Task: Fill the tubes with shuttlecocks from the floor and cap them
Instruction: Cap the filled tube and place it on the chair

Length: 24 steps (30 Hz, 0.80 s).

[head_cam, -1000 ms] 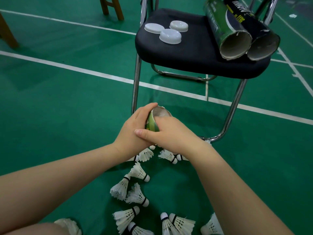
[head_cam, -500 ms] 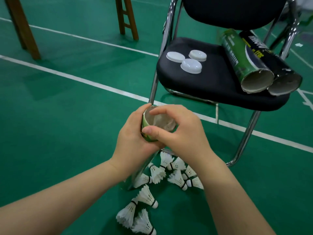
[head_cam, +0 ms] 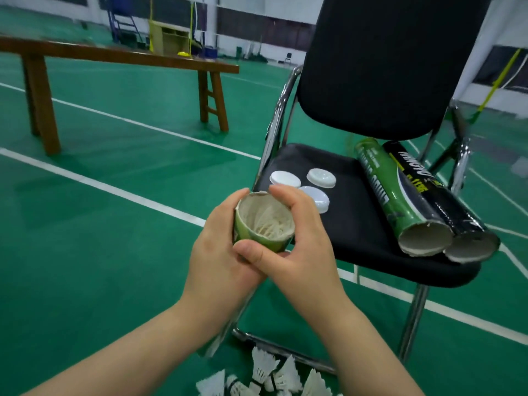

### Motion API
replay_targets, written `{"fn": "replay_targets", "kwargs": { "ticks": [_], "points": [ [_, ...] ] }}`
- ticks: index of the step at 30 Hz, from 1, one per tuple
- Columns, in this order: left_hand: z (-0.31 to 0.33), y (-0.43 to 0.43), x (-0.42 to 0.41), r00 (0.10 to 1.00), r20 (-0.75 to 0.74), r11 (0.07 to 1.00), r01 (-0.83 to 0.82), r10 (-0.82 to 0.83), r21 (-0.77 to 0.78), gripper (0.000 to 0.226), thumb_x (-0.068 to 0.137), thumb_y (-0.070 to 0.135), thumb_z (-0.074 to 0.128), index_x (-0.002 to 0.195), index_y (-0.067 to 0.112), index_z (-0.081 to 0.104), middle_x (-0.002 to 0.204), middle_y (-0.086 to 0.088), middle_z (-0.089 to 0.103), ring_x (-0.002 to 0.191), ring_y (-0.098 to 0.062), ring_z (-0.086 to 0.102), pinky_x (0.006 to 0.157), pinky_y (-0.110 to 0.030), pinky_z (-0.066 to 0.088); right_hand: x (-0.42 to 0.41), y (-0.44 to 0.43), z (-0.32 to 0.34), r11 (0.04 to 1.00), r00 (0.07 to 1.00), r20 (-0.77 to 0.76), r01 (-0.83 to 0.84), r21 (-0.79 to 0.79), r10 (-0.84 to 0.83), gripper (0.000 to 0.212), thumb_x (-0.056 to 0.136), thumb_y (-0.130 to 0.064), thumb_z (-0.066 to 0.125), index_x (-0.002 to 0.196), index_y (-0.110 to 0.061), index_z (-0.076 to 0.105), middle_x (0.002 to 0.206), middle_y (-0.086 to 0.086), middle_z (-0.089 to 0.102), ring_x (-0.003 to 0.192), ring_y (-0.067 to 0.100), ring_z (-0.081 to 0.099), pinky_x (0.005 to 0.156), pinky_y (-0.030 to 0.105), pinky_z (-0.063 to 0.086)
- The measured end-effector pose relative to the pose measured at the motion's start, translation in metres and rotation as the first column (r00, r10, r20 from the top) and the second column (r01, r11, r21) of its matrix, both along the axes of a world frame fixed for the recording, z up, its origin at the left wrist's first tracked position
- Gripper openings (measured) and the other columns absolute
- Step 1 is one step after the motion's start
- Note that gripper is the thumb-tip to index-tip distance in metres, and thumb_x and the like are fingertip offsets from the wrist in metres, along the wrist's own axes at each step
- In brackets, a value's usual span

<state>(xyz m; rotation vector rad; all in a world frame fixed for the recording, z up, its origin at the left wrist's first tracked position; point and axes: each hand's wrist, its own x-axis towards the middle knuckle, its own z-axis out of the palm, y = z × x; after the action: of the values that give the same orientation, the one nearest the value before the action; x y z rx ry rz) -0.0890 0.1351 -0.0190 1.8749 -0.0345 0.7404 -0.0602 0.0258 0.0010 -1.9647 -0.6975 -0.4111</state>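
Nearest the viewer, below the chair [head_cam: 394, 70], loose shuttlecocks [head_cam: 264, 370] lie on the green floor [head_cam: 94, 252]. Just in front of the chair's seat, the left hand [head_cam: 220, 250] and right hand [head_cam: 297, 247] both wrap the open green tube [head_cam: 264, 224], feathers showing inside. On the seat lie three white caps [head_cam: 303, 184] and, beside them, two open tubes [head_cam: 423, 204]. Beyond the chair stands a wooden bench [head_cam: 114, 58].

Black chair [head_cam: 394, 67] (beyond it, wooden bench [head_cam: 120, 57])
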Motion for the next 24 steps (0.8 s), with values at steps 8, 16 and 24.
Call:
{"fn": "replay_targets", "kwargs": {
  "ticks": [8, 16, 24],
  "points": [
    [-0.005, -0.011, 0.018, 1.0, -0.011, 1.0, -0.006, 0.006, -0.027, 0.076, 0.044, 0.058, 0.059, 0.117, 0.042, 0.044, 0.109, 0.024, 0.056, 0.101, 0.013, 0.049, 0.074, 0.002, 0.034, 0.017, -0.011, -0.002, 0.999, 0.999, -0.054, -0.001, -0.032, -0.001, 0.072, 0.058, -0.067, 0.063, 0.12, -0.047, 0.034, 0.124, -0.024, 0.043, 0.12, -0.001, 0.041, 0.102, 0.028, 0.038],
    [-0.004, -0.023, 0.029, 1.0, -0.014, 1.0, 0.013, -0.012, 0.025, 0.075, 0.054, 0.047, 0.062, 0.125, 0.034, 0.044, 0.115, 0.016, 0.057, 0.099, 0.01, 0.05, 0.075, 0.002, 0.034, 0.023, -0.022, -0.001, 0.999, 0.998, -0.066, 0.0, 0.037, 0.003, 0.069, 0.056, -0.067, 0.062, 0.117, -0.052, 0.032, 0.12, -0.028, 0.043, 0.117, -0.001, 0.044, 0.099, 0.028, 0.041],
    [0.003, -0.033, 0.038, 1.0, 0.003, 1.0, 0.005, -0.005, -0.001, 0.076, 0.051, 0.041, 0.081, 0.114, 0.044, 0.039, 0.109, 0.025, 0.05, 0.103, 0.009, 0.047, 0.082, 0.001, 0.032, 0.046, -0.041, 0.005, 0.966, 0.985, -0.149, 0.125, 0.226, -0.093, 0.036, 0.086, -0.062, 0.042, 0.114, -0.038, 0.045, 0.122, -0.011, 0.051, 0.104, -0.016, 0.046, 0.085, 0.005, 0.036]
  ]
}}
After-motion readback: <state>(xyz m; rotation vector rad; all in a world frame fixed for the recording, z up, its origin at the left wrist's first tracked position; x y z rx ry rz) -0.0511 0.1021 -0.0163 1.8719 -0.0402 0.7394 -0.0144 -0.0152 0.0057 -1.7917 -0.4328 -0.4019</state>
